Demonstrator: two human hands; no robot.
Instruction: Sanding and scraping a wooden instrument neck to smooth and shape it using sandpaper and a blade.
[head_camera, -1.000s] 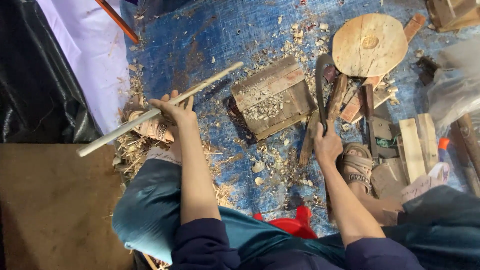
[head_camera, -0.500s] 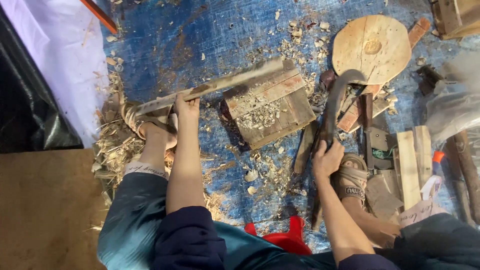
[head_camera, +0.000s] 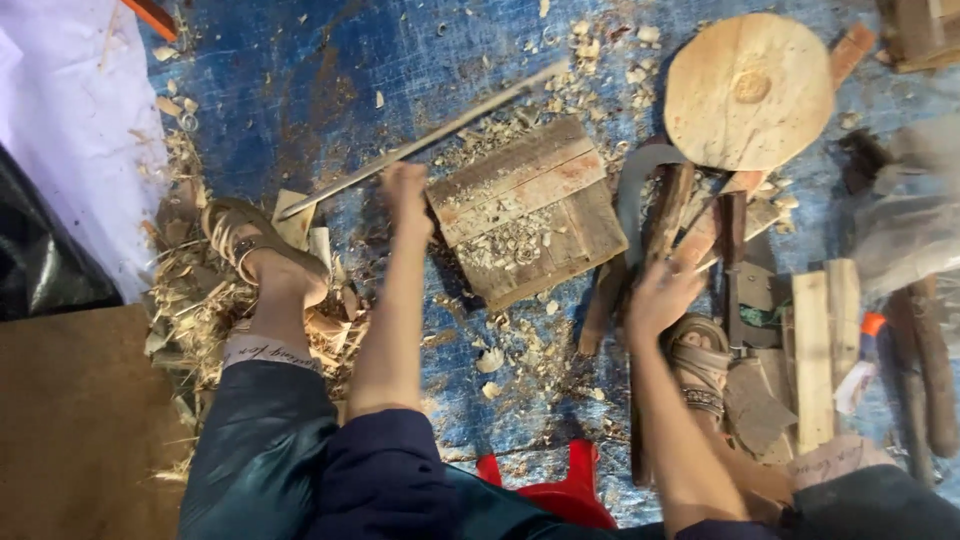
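Observation:
My left hand (head_camera: 405, 190) grips a long thin wooden stick (head_camera: 470, 112) that lies slanted across the far edge of a square wooden block (head_camera: 530, 222) covered in shavings. My right hand (head_camera: 660, 296) is closed around the dark wooden handle of a hand tool (head_camera: 668, 212) with a curved grey metal blade (head_camera: 632, 190), just right of the block. My sandalled left foot (head_camera: 262, 252) rests in the shavings at the left, and the right foot (head_camera: 700, 362) sits below my right hand.
A round wooden disc (head_camera: 750, 90) lies at the back right. Wooden planks and offcuts (head_camera: 825, 350) are piled at the right. A red stool (head_camera: 560, 488) is under me. A heap of shavings (head_camera: 195, 320) and a white sheet (head_camera: 70, 120) lie at the left on blue tarpaulin (head_camera: 300, 90).
My left hand carried the stick to the right, from beside the block onto its far edge. My right hand took up the bladed tool and raised it beside the block.

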